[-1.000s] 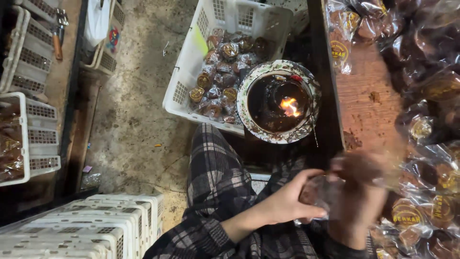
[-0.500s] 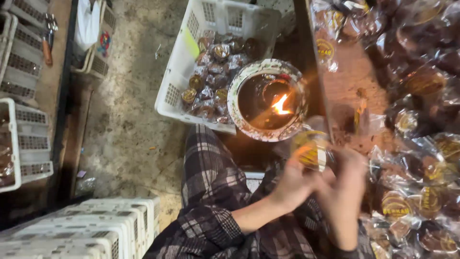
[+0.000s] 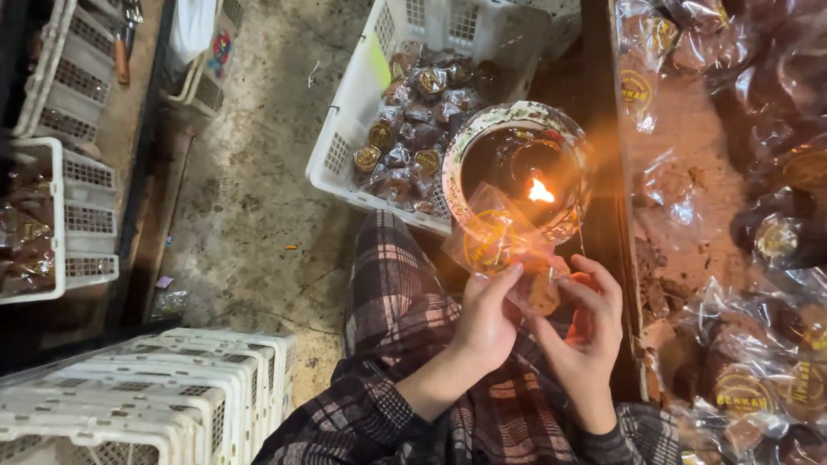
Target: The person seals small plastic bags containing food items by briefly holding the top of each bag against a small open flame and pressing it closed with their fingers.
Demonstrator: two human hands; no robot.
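Nearest to you, at the lower left, a stack of white plastic crates (image 3: 129, 387) stands on the concrete floor (image 3: 250, 198). Your plaid trousers (image 3: 405, 301) and plaid sleeves fill the near middle.

Your left hand (image 3: 488, 317) is closed in a pinch, fingertips pressed on the near edge of a clear plastic packet (image 3: 504, 250) with a round yellow mark and a brown baked piece inside. Your right hand (image 3: 586, 325) is curled on the packet's right side, fingers bent round it and thumb up against it, so both hands have hold of the same packet. The packet is held up just near of the flame, its far end overlapping the rim of the bowl in the picture; you cannot tell whether it touches it.

Just beyond the packet, a patterned bowl (image 3: 465, 155) holds a small lit flame (image 3: 540, 191). To your right, the wooden bench (image 3: 680, 129) carries many more wrapped brown pieces (image 3: 758, 379), from near to far.

Farther off, left of the bowl, a white basket (image 3: 345, 138) on the floor is filled with sealed packets (image 3: 413, 138). At the far left, more white baskets (image 3: 69, 224) sit on a low shelf.
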